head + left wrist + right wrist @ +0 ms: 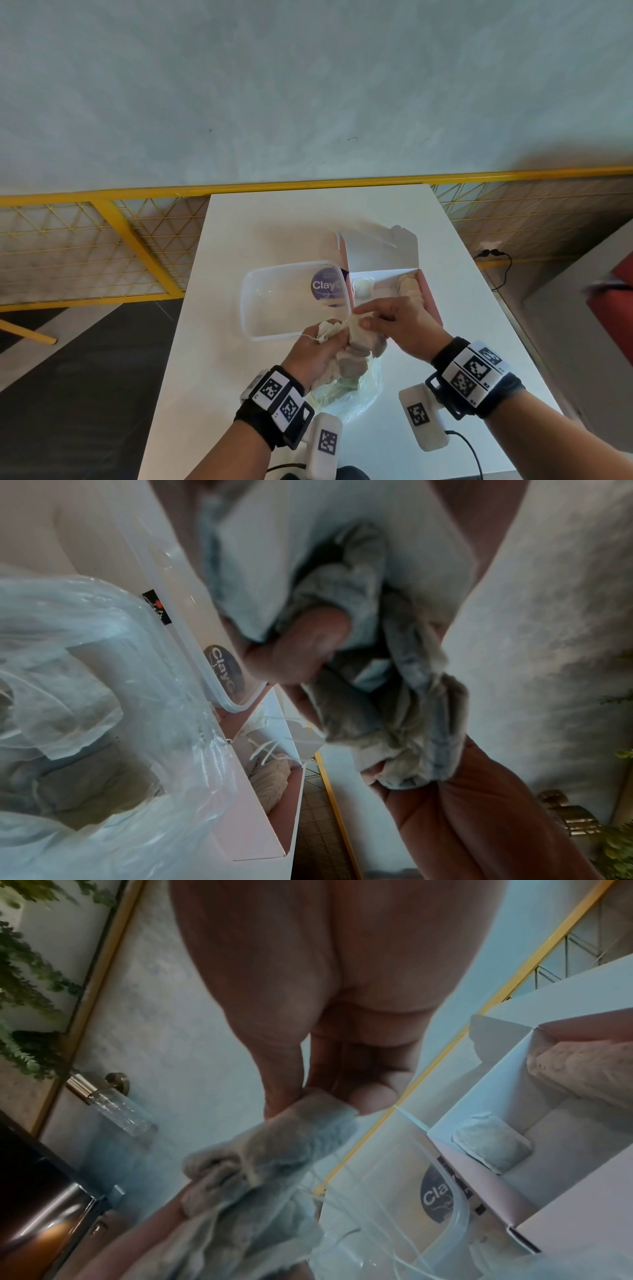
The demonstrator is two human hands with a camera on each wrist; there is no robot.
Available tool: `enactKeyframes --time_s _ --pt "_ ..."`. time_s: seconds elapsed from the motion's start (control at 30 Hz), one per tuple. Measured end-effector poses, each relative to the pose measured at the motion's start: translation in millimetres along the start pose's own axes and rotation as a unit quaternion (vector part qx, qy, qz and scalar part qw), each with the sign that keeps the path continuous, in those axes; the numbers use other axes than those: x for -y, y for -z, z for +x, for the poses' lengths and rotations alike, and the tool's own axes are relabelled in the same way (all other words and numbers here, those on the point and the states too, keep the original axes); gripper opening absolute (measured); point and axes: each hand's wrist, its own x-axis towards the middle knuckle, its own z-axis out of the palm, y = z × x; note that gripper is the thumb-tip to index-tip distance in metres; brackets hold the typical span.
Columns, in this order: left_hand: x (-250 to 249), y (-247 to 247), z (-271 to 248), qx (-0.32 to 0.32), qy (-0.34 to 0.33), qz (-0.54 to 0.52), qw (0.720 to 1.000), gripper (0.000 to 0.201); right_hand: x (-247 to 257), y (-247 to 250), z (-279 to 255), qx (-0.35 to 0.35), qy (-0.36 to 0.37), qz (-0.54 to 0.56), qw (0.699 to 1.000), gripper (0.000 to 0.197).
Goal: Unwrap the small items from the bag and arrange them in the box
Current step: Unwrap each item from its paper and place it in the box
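Observation:
Over the near middle of the white table, both hands hold one tangled bunch of tea bags with strings. My left hand grips the bunch from below, its thumb pressed into the tea bags. My right hand pinches one tea bag at the top of the bunch. Under them lies a clear plastic bag with more tea bags inside. The open pink-and-white box stands just beyond, holding a row of tea bags on its right and a single one on its left.
An empty clear plastic container with a purple round label sits left of the box, touching it. The box lid stands upright behind. A yellow mesh railing runs past the table's far end.

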Motion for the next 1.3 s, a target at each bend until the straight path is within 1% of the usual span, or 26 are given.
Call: enactKeyframes --time_s 0.07,0.17,0.27,0.37,0.5,0.6,0.73,0.83,0.9,0.93,0.97,1.03,1.07,1.13,1.17,1.23,1.27,1.3 --pt "-1 -1 0 -0.012 0.018 0.006 1.000 0.020 0 0 -1 -0.002 0.006 -0.013 1.000 0.015" --pt "-2 -2 -1 -0.015 0.022 0.027 0.999 0.029 2 -1 -1 -0.006 0.007 -0.028 1.000 0.015" --pt "-2 -2 -1 -0.010 0.016 0.008 1.000 0.025 0 -2 -1 -0.012 0.019 -0.056 0.998 0.018" --pt "0 -2 0 -0.004 0.025 -0.024 0.999 0.010 -4 -1 -1 -0.013 0.025 -0.062 0.998 0.025" --pt "-1 -3 0 -0.015 0.031 -0.033 0.999 0.017 -3 -3 -1 -0.035 0.019 -0.035 0.999 0.034" --pt "-2 -4 -1 -0.025 0.031 -0.021 0.999 0.004 -5 -1 -2 -0.065 -0.004 -0.038 0.997 0.024" --pt "-2 -4 -2 -0.034 0.041 -0.021 0.998 0.014 -3 2 -5 -0.087 -0.012 -0.035 0.996 0.004" --pt "-2 -4 -2 -0.042 0.039 -0.013 0.998 0.014 5 7 -8 -0.105 -0.017 -0.011 0.994 0.007" --pt "-2 -3 -2 -0.035 0.039 -0.013 0.999 0.009 13 13 -12 -0.119 0.000 -0.011 0.993 0.007" --pt "-3 -2 -2 -0.030 0.040 -0.020 0.999 0.005 19 15 -15 -0.120 0.013 -0.009 0.993 0.007" --pt "-5 -1 -4 -0.024 0.040 -0.022 0.999 0.005 25 15 -19 -0.115 0.025 0.002 0.993 0.008" --pt "-5 -1 -7 -0.021 0.031 0.007 0.999 0.011 36 11 -24 -0.098 0.037 0.035 0.994 0.009" --pt "-4 0 -9 -0.019 0.026 0.020 0.999 0.012 39 6 -25 -0.089 0.031 0.049 0.994 0.010" --pt "-4 -2 -8 -0.016 0.020 0.010 1.000 0.009 39 -2 -20 -0.080 0.004 0.063 0.995 0.009" --pt "-3 -2 -7 -0.014 0.015 0.000 1.000 0.012 35 -5 -17 -0.078 -0.012 0.061 0.995 0.008" --pt "1 -3 -5 -0.016 0.017 -0.021 1.000 0.028 26 -9 -11 -0.090 -0.041 0.043 0.994 0.009" --pt "2 -2 -4 -0.018 0.019 -0.032 0.999 0.032 21 -10 -9 -0.103 -0.050 0.031 0.993 0.012" --pt "3 -2 -3 -0.019 0.017 -0.041 0.999 0.032 17 -10 -8 -0.114 -0.057 0.019 0.992 0.014"
